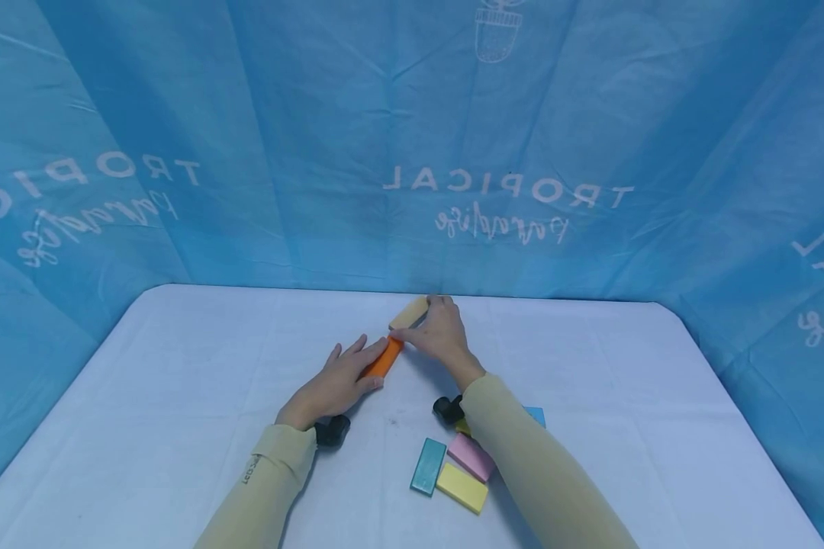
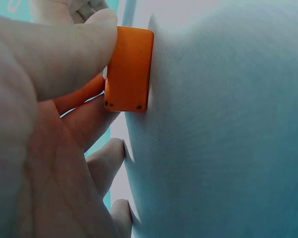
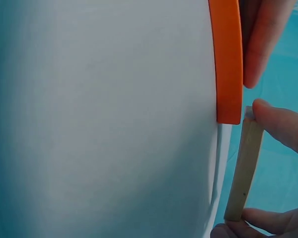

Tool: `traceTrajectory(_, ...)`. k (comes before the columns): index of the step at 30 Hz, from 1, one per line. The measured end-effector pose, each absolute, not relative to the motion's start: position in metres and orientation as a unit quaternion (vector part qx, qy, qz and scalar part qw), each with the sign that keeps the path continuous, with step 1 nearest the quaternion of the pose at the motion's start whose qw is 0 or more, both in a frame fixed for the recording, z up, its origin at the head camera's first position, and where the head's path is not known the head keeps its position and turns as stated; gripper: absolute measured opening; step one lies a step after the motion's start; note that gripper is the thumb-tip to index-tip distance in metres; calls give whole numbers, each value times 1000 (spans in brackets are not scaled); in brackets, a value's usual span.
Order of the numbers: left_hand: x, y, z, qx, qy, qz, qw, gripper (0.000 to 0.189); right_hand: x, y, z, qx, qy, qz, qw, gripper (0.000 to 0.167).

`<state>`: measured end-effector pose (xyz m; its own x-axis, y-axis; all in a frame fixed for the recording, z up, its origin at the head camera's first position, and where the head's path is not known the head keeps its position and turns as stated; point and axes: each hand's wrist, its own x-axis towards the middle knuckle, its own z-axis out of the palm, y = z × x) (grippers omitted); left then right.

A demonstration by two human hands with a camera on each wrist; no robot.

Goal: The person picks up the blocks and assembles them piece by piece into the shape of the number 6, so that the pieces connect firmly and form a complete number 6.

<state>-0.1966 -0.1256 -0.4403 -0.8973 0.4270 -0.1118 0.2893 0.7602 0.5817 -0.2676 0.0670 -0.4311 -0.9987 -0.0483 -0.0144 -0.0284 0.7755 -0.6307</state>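
Near the table's far edge, an orange block (image 1: 387, 358) lies flat on the white cloth. My left hand (image 1: 333, 387) pinches it between thumb and index finger, while the other fingers spread beside it. The left wrist view shows the near end of this orange block (image 2: 130, 69) below the thumb tip. A beige block (image 1: 410, 313) is in my right hand (image 1: 443, 332), thumb at one end and fingers at the other. In the right wrist view, that beige block (image 3: 244, 168) appears raised off the cloth, close to the orange block's far end.
Toward the front lie a teal block (image 1: 428, 467), a pink block (image 1: 471, 457) and a yellow block (image 1: 462, 488). A blue block (image 1: 537, 415) and another yellow piece (image 1: 463, 427) are partly hidden by the right arm. A blue printed curtain (image 1: 329, 152) hangs behind the table.
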Motion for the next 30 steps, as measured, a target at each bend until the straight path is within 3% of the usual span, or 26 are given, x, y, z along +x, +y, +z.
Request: traceTrajectory(30,-195,-124,-437,187,930,292,121,68,-266,68,-427,-27,964,-261,42,93)
